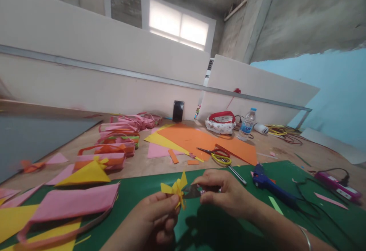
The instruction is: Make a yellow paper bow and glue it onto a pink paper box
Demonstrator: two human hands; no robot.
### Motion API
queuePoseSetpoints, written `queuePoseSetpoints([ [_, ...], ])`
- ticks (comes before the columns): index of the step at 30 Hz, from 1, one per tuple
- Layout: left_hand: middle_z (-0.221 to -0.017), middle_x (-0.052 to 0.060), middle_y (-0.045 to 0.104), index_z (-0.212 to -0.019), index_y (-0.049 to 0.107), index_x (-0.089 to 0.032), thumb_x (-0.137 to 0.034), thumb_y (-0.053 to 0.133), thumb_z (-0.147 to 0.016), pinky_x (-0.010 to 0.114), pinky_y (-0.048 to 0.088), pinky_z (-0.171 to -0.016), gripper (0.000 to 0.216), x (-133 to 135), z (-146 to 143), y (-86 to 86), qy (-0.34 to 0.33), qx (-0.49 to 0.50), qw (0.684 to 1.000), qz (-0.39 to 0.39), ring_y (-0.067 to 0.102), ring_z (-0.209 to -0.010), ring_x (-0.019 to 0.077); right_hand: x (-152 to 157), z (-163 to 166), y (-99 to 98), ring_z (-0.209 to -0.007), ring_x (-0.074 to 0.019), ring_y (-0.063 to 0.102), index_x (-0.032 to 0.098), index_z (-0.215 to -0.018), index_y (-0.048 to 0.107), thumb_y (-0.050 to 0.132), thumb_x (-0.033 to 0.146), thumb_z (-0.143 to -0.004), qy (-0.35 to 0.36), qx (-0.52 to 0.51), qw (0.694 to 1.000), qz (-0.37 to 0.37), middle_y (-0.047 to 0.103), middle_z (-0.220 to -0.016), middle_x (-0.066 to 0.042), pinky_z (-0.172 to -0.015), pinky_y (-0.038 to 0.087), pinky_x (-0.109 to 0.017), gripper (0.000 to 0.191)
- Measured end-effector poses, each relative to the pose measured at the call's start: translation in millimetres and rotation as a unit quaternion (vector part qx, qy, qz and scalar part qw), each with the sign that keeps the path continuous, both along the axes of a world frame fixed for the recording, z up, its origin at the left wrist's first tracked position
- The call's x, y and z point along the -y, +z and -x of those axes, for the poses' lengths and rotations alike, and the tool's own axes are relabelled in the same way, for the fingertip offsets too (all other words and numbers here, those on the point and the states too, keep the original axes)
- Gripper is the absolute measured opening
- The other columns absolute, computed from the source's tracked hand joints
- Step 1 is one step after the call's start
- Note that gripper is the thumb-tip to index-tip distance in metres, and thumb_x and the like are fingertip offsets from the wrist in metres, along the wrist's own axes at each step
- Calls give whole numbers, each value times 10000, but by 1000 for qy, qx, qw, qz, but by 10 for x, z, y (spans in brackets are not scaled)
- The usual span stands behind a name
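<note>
Low in the middle of the head view, my left hand (160, 216) pinches a small yellow felt bow (175, 190) between thumb and fingers. My right hand (225, 192) is closed around a small dark-bladed tool (192, 192), whose tip meets the bow's right side. Its handle is mostly hidden in my fingers, so its exact kind is unclear. Both hands are above the green mat (137, 190). Left of them lie a pink felt bag (74, 203) with a strap and a yellow folded piece (84, 174) topped with a bow.
Several pink and orange bags (100, 161) line the left side. Beyond the mat are orange sheets (194, 138) and yellow-handled scissors (221, 158). A blue glue gun (271, 188) with a cable, a magenta power strip (339, 188), a water bottle (247, 125), a pouch (220, 123) and a phone (178, 111) stand around.
</note>
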State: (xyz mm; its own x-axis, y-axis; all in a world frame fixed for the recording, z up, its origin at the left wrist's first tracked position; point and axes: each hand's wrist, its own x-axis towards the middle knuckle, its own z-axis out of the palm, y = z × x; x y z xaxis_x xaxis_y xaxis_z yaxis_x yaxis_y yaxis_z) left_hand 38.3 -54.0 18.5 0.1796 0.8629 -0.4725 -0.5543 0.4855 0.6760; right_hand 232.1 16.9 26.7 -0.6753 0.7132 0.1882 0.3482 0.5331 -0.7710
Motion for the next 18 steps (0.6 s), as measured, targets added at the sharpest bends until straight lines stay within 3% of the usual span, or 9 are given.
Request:
queuePoseSetpoints([
  [9, -478, -89, 394, -694, 642, -129, -339, 861, -514, 124, 175, -376, 353, -16, -30, -96, 5, -30, 998, -61, 260, -393, -3, -4, 8, 8, -677, -121, 470, 190, -900, 734, 689, 290, -751, -9, 11, 999, 37, 505, -696, 20, -597, 370, -220, 185],
  [14, -518, -77, 400, -657, 617, -151, -308, 825, -566, 136, 244, -418, 277, -5, -16, -126, 49, -56, 995, -69, 297, -445, 26, 69, -5, 90, -647, -107, 440, 151, -814, 677, 626, 283, -785, -62, -18, 992, 104, 493, -688, 15, -577, 356, -212, 144],
  [18, -531, -77, 391, -632, 606, -156, -337, 832, -538, 130, 302, -447, 305, 6, -16, -103, 91, -78, 989, -84, 322, -476, 39, 308, 58, 103, -592, -86, 406, 151, -796, 598, 619, 256, -760, -73, -60, 979, 182, 454, -664, 33, -526, 317, -199, 113],
])
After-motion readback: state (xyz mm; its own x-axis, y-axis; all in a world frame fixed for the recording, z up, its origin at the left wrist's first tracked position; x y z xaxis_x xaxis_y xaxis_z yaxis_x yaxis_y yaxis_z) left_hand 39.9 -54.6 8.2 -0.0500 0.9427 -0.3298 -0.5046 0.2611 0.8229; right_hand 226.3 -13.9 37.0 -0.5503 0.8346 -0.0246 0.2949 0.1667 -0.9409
